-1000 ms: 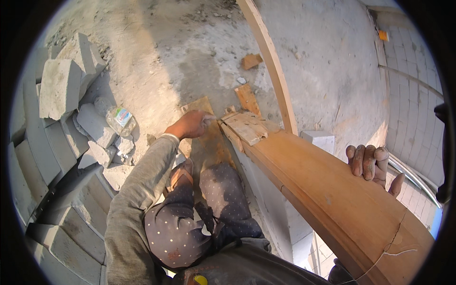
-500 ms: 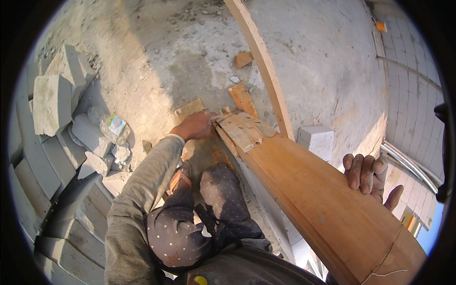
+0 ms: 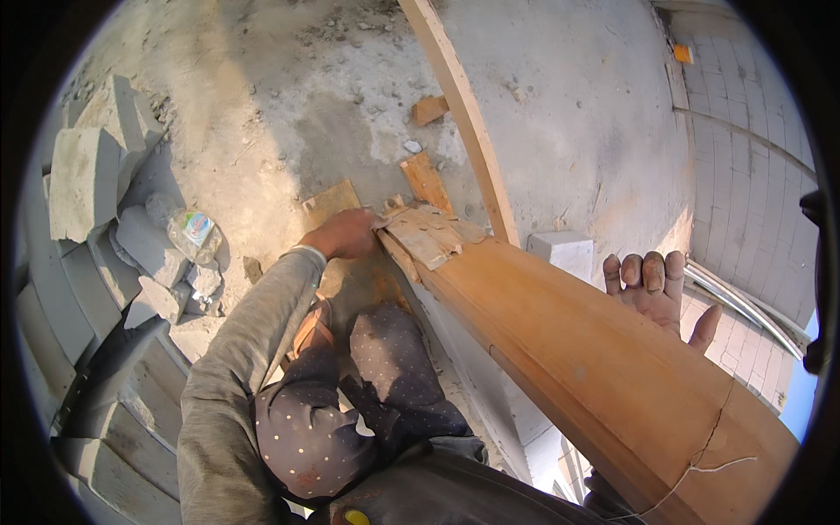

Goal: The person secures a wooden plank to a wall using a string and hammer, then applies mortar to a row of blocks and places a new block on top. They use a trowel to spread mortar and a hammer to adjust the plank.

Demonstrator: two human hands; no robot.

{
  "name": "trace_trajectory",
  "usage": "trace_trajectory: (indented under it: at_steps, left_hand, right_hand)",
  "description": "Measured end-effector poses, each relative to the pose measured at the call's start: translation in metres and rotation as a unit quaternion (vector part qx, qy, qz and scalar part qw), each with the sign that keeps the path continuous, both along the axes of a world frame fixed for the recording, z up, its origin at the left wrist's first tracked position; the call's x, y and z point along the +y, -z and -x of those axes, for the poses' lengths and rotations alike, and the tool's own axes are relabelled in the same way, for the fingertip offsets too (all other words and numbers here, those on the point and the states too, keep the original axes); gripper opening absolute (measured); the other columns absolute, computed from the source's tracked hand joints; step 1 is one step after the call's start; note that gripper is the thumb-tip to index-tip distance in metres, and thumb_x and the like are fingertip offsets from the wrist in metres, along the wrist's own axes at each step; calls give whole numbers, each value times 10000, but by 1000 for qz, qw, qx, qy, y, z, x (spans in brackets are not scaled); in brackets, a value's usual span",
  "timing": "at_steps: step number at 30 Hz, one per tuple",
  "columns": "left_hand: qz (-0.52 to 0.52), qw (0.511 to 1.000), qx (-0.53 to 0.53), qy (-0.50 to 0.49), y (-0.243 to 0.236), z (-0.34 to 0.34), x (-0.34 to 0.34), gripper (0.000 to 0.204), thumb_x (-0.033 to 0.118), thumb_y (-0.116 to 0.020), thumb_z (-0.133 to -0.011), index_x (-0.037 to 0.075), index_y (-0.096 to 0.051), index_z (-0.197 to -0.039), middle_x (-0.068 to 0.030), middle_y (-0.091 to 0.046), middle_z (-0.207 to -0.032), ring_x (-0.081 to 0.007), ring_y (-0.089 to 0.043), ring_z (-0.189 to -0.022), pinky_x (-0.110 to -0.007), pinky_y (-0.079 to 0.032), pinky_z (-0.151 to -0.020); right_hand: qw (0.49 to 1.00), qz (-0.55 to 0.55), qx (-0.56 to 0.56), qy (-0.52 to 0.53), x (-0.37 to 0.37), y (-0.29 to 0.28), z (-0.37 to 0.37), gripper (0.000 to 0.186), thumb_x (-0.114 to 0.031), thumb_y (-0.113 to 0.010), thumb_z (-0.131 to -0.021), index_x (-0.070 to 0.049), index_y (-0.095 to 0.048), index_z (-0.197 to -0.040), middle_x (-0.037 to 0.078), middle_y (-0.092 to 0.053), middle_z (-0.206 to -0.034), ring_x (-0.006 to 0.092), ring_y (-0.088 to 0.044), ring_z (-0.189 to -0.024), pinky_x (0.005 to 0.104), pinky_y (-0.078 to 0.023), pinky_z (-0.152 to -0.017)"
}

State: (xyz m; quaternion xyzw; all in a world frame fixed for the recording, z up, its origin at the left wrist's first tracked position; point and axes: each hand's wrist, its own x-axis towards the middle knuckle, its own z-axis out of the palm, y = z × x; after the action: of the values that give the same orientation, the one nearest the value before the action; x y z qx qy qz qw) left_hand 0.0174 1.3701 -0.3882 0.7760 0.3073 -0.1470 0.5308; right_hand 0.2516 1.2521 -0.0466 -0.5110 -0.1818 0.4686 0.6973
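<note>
A long, wide wooden board (image 3: 569,350) slants from the lower right toward the middle, its far end splintered and patched with peeling scraps. Around the left corner of that frayed end, my left hand (image 3: 343,234) is closed, its fingertips partly hidden by the wood. Beyond the board's right edge, my right hand (image 3: 652,289) is raised with fingers apart and palm showing, holding nothing; the board hides its lower part. A thin wire (image 3: 700,464) lies across the board's near end, beside a dark crack-like line.
Grey blocks (image 3: 83,188) are piled on the left, with a clear plastic bottle (image 3: 197,234) among broken pieces. A narrow timber (image 3: 464,114) rises past the board's far end. Wood scraps (image 3: 426,182) lie on the dusty ground. A pale block (image 3: 560,254) stands behind the board.
My right hand's fingers, curled over the board's edge before, have straightened and lifted off it. My left hand keeps its place at the frayed end. The whole view has shifted slightly.
</note>
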Motion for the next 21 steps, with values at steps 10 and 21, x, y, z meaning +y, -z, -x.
trace_trajectory:
  at_steps: [10, 21]
  left_hand:
    - [-50, 998, 9, 37, -19, 1, -5, 557, 73, -515, -850, 115, -584, -1401, -209, -601, -1329, -389, -575, -1239, -459, -484, -1029]
    - [-105, 972, -196, -72, -219, -14, 24, 302, 190, -661, -953, 37, -707, -1210, -180, -739, -1027, -322, -708, -934, -398, -546, -885]
  right_hand:
    - [991, -33, 21, -131, -1, 8, -25, 828, -706, -346, -954, -61, -511, -1446, 99, -556, -1222, 295, -497, -1206, 523, -292, -1204]
    - [925, -111, -310, -186, -60, -19, -57, 562, -455, -467, -1040, -39, -518, -1414, 96, -596, -1236, 253, -570, -1130, 410, -462, -1063]
